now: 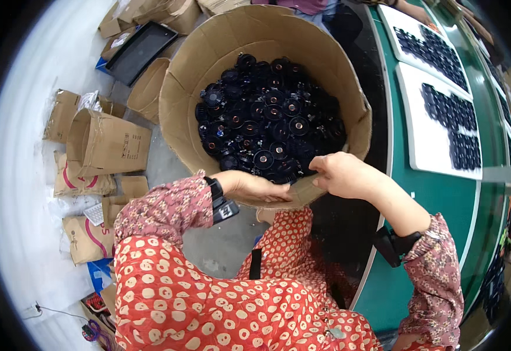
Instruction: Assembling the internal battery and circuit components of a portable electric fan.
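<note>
A big open cardboard box (205,55) stands in front of me, its mouth rounded by the lens. Inside lies a heap of small round black parts (258,117), many with a copper-coloured centre. My left hand (254,186) is closed over the near rim, its fingers stretched along the cardboard. To its right, my right hand (343,175) pinches the same rim, with the thumb and forefinger close together. Part of the fingers of both hands is hidden by the hands themselves. Each wrist carries a black strapped device.
On the right runs a green worktable (425,199) with white trays (413,131) of black parts in rows. Cardboard boxes (115,140) and a black tray (141,52) lie to the left. Other people are at the far side, one with a hand (419,13) near the farthest tray.
</note>
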Action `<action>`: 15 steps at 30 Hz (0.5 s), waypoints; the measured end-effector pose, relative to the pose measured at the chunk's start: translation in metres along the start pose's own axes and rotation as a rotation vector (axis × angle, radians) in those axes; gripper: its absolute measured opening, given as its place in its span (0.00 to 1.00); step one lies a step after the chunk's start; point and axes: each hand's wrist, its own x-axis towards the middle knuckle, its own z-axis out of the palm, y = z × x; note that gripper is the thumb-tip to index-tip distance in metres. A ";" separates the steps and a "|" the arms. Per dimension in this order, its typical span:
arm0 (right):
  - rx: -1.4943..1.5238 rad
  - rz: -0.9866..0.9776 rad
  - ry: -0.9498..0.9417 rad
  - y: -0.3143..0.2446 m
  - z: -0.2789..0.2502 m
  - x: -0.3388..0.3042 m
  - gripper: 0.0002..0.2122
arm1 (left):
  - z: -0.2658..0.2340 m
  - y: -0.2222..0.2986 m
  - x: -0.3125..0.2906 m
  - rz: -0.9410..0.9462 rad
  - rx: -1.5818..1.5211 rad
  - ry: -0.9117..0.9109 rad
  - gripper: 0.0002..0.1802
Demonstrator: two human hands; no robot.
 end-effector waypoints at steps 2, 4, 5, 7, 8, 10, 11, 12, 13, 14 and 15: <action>0.069 0.092 -0.233 0.012 0.007 0.057 0.18 | -0.072 0.013 -0.007 -0.220 0.037 0.165 0.47; 0.074 0.075 -0.356 0.030 0.028 0.126 0.20 | -0.148 -0.019 -0.012 -0.230 0.251 0.690 0.39; 0.064 0.143 -0.365 0.047 0.043 0.158 0.21 | -0.182 -0.020 -0.020 -0.247 0.435 0.937 0.33; 0.055 0.197 -0.392 0.083 0.091 0.222 0.21 | -0.241 -0.057 -0.026 -0.340 0.376 1.521 0.26; 0.194 0.294 -0.229 0.112 0.118 0.250 0.22 | -0.259 -0.068 -0.022 -0.321 0.282 1.665 0.24; 0.330 0.415 -0.087 0.135 0.151 0.277 0.23 | -0.281 -0.078 -0.015 -0.315 0.224 1.597 0.25; 0.406 0.578 0.055 0.137 0.165 0.287 0.23 | -0.290 -0.085 -0.013 -0.321 0.211 1.581 0.25; 0.474 0.742 0.203 0.142 0.177 0.294 0.24 | -0.298 -0.090 -0.010 -0.315 0.271 1.615 0.26; 0.320 0.751 0.301 0.151 0.191 0.295 0.22 | -0.303 -0.103 -0.001 -0.315 0.332 1.637 0.28; 0.280 0.747 0.261 0.142 0.185 0.298 0.23 | -0.313 -0.115 -0.005 -0.356 0.297 1.600 0.34; 0.165 0.633 0.357 0.150 0.195 0.305 0.24 | -0.322 -0.123 -0.004 -0.383 0.274 1.633 0.36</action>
